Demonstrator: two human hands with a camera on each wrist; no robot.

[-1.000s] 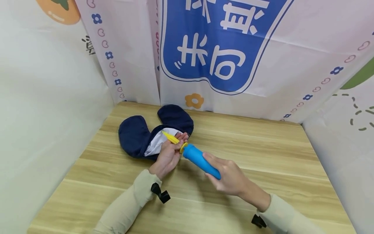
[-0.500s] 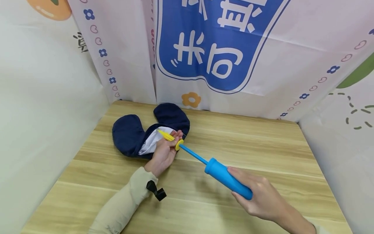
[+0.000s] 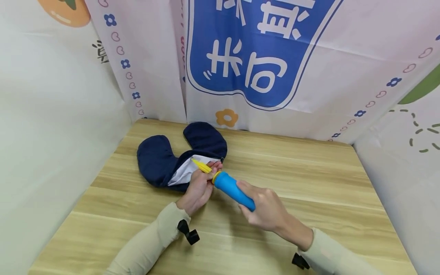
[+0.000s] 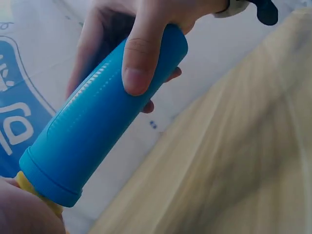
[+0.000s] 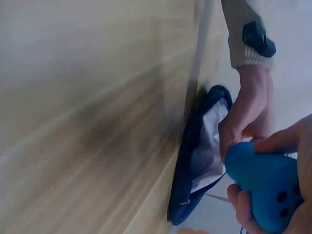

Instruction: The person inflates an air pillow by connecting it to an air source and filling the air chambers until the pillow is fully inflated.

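Sheets (image 3: 330, 91) printed with hearts and flowers rise behind and at both sides, the back one bearing a large blue panel (image 3: 237, 86) with white characters. Below them spreads the wood-grained surface (image 3: 309, 172). Toward its far left part lies a navy pillow (image 3: 154, 162), U-shaped, its two rounded ends pointing away from the person, its near edge gaping to show white lining (image 3: 183, 170). Two pale sleeves reach in, the left one (image 3: 148, 240) and the right one (image 3: 333, 254). Between them a blue pump (image 3: 233, 189) slants above the surface, its front end by the pillow's near edge and its back end toward the right. The right hand (image 3: 266, 208) grips the barrel near the back, thumb on one side and fingers on the other; the right wrist view shows dark holes in its rounded end. The left hand (image 3: 199, 187), palm turned up, pinches the yellow nozzle (image 3: 203, 165) under its thumb. That nozzle's tip sits over the lining; whether they touch, I cannot tell. Black clips (image 3: 188, 232) stand at both cuffs. Smallest is a yellow collar (image 3: 215, 177), up against the barrel's front rim.
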